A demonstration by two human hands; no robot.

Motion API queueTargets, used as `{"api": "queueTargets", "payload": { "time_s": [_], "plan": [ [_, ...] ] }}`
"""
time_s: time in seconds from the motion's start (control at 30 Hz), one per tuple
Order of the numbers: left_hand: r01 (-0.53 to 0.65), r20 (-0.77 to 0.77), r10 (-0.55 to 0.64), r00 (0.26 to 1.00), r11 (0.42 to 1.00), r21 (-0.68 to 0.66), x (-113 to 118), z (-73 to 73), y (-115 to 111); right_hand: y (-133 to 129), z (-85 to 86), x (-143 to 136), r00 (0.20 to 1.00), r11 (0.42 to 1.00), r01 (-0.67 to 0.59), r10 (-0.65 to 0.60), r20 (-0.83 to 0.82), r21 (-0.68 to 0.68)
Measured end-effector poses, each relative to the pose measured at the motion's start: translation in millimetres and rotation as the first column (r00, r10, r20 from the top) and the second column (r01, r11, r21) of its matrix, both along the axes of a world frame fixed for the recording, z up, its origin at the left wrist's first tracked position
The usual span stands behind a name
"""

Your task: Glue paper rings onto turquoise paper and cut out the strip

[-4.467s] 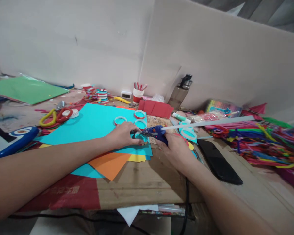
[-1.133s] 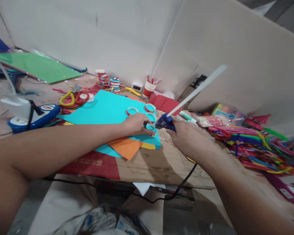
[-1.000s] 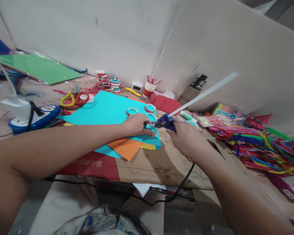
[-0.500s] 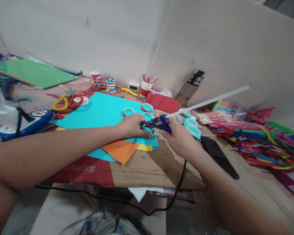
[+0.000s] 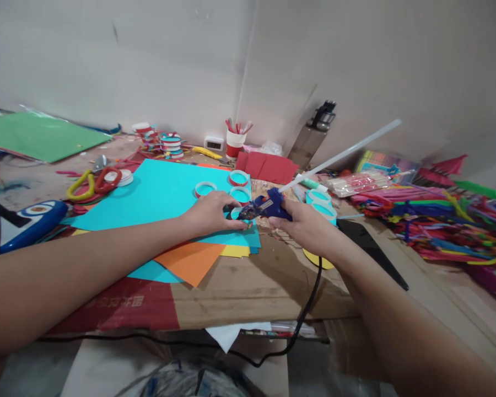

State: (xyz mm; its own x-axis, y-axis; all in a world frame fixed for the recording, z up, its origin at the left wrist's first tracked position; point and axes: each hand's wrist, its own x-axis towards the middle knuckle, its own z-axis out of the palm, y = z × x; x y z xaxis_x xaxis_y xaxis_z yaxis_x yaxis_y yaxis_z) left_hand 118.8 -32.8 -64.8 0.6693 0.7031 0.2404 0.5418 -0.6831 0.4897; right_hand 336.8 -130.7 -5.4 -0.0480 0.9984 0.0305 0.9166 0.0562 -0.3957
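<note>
My right hand is closed around the handle of a blue hot glue gun, with a long white glue stick jutting from its back. The gun's nozzle points left, close to the fingers of my left hand. My left thumb and fingers hold a small paper ring on the turquoise paper sheet; my fingers and the nozzle partly hide it. Several more rings, white and red outside, stand upright on the sheet, one of them near its far corner.
Scissors lie left of the sheet, beside a blue-and-white object. Behind stand a red-and-white cup and a bottle. A black phone and colourful pipe cleaners lie right. The gun's black cord hangs over the front edge.
The view has swung slightly, so most things sit further left. Both hands stay at the same ring with the glue gun. A yellow disc now shows below my right hand.
</note>
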Motion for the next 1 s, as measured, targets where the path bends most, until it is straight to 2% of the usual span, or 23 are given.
{"api": "queueTargets", "payload": {
  "time_s": [0.1, 0.3, 0.53, 0.8, 1.0],
  "plan": [
    [0.024, 0.020, -0.023, 1.000, 1.000, -0.012, -0.7, -1.0, 0.3, 0.1, 0.4, -2.1, 1.000, 1.000, 0.015, -0.015, 0.007, -0.004],
    [-0.016, -0.001, 0.016, 1.000, 1.000, 0.012, -1.5, -3.7, 0.2, 3.1, -2.4, -10.5, 0.987, 1.000, -0.020, 0.017, -0.158, -0.022],
    [-0.011, -0.029, 0.011, 1.000, 1.000, -0.012, -1.8, -0.8, -0.7, 5.1, 4.9, -2.9, 0.973, 0.976, 0.074, -0.116, -0.199, -0.206],
    [-0.043, -0.016, 0.043, 0.999, 0.999, -0.029, -1.5, -2.4, -1.4, 10.6, -2.0, -4.8, 0.950, 0.973, 0.066, -0.129, -0.285, -0.219],
    [-0.034, -0.011, 0.033, 0.999, 0.999, -0.029, -1.5, -2.6, -0.6, 8.3, -2.5, -13.1, 0.975, 0.987, 0.126, -0.141, -0.171, -0.098]
  ]
}}
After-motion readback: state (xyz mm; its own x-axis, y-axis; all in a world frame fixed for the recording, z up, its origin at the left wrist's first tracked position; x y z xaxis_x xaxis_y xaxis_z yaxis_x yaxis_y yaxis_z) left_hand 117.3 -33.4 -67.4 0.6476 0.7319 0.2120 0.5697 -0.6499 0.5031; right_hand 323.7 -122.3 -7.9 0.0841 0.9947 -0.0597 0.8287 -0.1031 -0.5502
